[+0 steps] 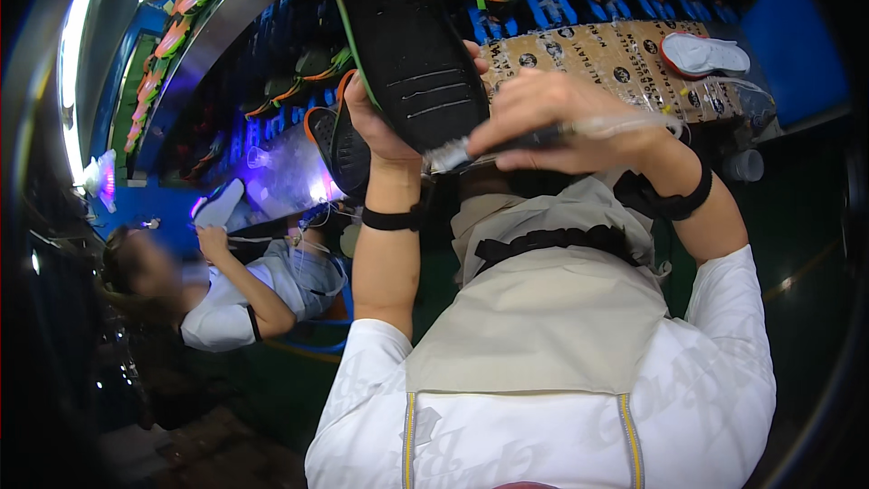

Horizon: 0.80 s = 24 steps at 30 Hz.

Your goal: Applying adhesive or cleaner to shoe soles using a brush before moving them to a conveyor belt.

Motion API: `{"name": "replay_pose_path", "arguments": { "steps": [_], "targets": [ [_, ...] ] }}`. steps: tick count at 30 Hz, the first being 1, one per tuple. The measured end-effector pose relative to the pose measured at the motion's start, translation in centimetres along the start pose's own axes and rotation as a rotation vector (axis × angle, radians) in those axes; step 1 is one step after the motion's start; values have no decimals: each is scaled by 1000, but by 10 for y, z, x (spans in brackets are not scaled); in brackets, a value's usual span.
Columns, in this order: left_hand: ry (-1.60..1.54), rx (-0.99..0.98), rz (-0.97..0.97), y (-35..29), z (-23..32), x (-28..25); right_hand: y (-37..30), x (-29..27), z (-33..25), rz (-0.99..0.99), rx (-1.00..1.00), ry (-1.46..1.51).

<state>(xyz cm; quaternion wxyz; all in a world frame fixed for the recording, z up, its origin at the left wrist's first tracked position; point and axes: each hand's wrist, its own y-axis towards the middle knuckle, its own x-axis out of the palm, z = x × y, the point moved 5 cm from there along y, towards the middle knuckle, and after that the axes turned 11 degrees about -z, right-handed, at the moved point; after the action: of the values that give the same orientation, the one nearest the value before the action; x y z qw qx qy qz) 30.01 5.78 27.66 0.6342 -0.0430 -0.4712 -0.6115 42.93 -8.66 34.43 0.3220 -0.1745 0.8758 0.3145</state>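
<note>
Here the left hand (376,131) is raised in front of the person's chest, fingers wrapped around the heel end of a black shoe (407,36) and holding it sole-up, with the toe pointing up and away toward the top of the frame. The sole is dark with a few thin pale lines across it and an orange-green edge along its left side. The right hand (552,122) is closed in a narrow grip on a small brush (507,147), the bristle end touching the heel part of the sole just beside the left thumb; the clear handle sticks out to the right past the knuckles. Both wrists carry black bands, and the person wears a white shirt under a beige apron (543,308). Behind the hands lies a brown cardboard sheet (615,59) with round dark prints, and a white insole with a red rim (704,54) rests on its right end. Blue racks holding more dark shoes (308,68) with orange and green trim run along the back. At left a second person (226,294) in a white shirt sits well apart and holds up a white piece (220,204), probably a sole, though it is too blurred to be sure. A purple light glows near that person's hand.
</note>
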Motion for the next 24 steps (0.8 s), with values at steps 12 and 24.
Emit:
{"name": "replay_pose_path", "arguments": {
  "steps": [12, 24],
  "targets": [
    [267, -272, 193, 13, 14, -1, -8, 1, -10, -248, -9, 81],
    [214, -407, 225, 18, 9, -5, -15, -2, -2, -166, 65, -46]
  ]
}}
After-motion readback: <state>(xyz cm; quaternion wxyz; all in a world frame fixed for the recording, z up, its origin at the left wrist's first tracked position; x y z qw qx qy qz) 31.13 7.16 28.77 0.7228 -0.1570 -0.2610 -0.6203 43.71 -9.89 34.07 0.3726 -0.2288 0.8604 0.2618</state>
